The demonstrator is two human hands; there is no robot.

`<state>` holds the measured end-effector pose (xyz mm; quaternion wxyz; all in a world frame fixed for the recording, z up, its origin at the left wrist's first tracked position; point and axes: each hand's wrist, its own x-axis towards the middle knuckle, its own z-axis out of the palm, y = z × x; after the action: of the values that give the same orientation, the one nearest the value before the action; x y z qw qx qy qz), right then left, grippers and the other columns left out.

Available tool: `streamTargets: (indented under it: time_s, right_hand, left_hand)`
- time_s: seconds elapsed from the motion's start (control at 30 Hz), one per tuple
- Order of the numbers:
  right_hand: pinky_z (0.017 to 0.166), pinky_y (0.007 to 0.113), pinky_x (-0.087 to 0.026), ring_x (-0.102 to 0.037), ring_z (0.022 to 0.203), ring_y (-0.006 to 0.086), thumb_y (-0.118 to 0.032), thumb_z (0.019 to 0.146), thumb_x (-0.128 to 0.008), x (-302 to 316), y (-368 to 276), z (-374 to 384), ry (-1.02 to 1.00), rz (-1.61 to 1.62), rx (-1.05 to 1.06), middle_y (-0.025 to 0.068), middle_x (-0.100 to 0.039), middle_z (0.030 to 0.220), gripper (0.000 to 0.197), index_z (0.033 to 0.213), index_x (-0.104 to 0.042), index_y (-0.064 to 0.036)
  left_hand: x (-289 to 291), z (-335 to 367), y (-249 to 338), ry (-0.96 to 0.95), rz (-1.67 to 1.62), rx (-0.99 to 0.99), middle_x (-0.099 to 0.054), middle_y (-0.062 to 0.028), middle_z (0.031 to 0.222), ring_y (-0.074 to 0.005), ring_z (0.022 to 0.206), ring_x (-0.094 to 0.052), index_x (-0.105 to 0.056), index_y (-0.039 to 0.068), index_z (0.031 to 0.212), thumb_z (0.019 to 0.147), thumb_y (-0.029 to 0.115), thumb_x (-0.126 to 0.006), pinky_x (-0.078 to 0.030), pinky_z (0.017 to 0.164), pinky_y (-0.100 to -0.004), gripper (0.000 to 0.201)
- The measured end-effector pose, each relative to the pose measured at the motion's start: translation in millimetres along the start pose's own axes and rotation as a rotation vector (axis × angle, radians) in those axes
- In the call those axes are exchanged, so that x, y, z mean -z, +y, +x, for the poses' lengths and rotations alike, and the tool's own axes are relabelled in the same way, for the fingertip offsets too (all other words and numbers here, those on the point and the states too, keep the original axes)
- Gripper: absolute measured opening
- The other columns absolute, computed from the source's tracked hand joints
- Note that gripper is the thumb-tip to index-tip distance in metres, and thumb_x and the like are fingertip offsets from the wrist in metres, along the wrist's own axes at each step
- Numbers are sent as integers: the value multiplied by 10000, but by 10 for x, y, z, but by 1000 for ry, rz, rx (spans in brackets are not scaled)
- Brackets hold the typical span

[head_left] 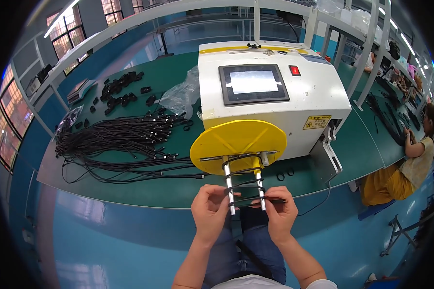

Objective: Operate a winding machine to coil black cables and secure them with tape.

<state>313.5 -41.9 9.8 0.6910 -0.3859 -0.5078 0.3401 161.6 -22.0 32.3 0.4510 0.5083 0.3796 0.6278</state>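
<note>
A black cable (246, 182) is looped several times around two metal rods (229, 185) that stick out from a yellow round plate (241, 132) on a white winding machine (275, 115). At the left rod's tip, my left hand (210, 212) has its fingers closed on the cable. My right hand (280, 209) pinches the cable beside the right rod, and a short piece of it points out past my fingers. Parts of the cable between my fingertips are hidden.
On the green table (173, 192) a big bundle of black cables (115, 137) lies left of the machine. Behind it are loose black plastic pieces (125, 89) and a clear plastic bag (182, 94). A seated person (400, 164) works at the far right.
</note>
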Motion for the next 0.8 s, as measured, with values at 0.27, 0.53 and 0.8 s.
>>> streamTargets:
  time_s: [0.27,0.53,0.8]
  right_hand:
    - [659,219,-486,-583,797,129,149,756,-606,-44,-87,59,51,-53,29,85,-572,944,244,952,-586,4]
    - [621,212,-466,-578,738,132,146,740,-631,-62,-90,88,79,-253,225,94,-587,916,243,925,-595,-9]
    - [619,211,-470,-575,739,123,137,752,-629,-55,-86,122,58,-236,183,88,-590,892,209,905,-592,0]
  left_hand:
    - [40,-10,-49,61,263,-133,-598,-83,861,-155,741,-656,-517,-17,893,802,-120,-580,-519,611,-223,152]
    - [38,30,119,71,678,-386,-631,-70,759,-121,672,-643,-587,-21,845,781,-68,-639,-507,591,-221,95]
    - [106,-95,97,41,652,-346,-647,-73,759,-115,666,-641,-592,-24,845,775,-75,-643,-513,599,-221,101]
